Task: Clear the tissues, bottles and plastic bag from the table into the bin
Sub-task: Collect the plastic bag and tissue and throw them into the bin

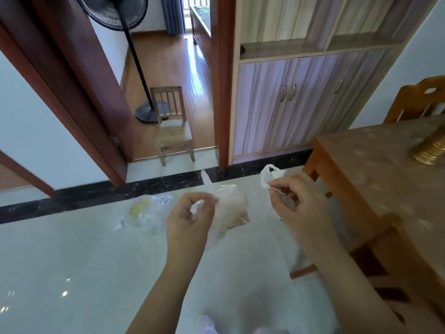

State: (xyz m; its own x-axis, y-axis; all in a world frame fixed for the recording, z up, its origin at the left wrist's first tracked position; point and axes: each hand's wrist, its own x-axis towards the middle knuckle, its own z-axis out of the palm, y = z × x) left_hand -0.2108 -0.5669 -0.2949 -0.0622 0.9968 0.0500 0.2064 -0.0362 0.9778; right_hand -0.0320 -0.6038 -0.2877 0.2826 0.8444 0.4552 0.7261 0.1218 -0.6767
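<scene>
Pale tiled floor (72,249): fills the lower frame, with a dark border strip across the middle.
Cabinet (301,104): upper right, doors closed.
Table (375,165): right edge, patterned cover. No tissues or bottles show on the visible part.
Standing fan (134,56) and small wooden chair (173,131): in the doorway, upper centre.
Left hand (190,215): centre, fingers curled tight round a bunched fold of the plastic bag (232,208).
Right hand (296,201): right of centre, fingertips pinching the bag's white handle loop (269,173).
The bag hangs stretched between both hands, above the floor and clear of the table, probably to gather or knot it before binning. It is thin, translucent, pinkish-white and crumpled, with a second handle standing up.
Second bag (144,213): on the floor left of centre, clear, with something yellowish inside.
Brass-coloured tin (431,150): on the table, far right.
No bin is in view.
</scene>
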